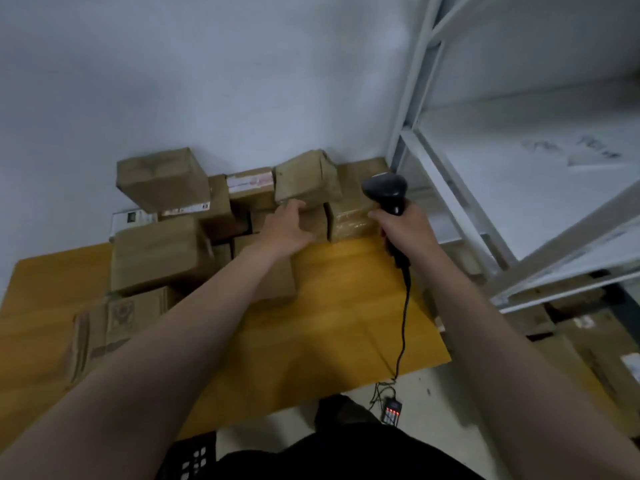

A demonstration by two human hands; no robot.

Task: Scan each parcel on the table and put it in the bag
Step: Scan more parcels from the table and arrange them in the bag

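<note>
On the yellow table (346, 306), the cardboard pile (159, 251) sits toward twelve o'clock. The tilted parcel (306, 178) atop it, plain brown and creased, is best lifted straight clear before being turned to the scanner (384, 192), which the right hand (405, 230) grips by its handle. The left hand (289, 225) meets the parcel's lower edge; blur hides whether its fingers have closed.

Brown parcels (162, 252), yellow table (346, 306)
</note>
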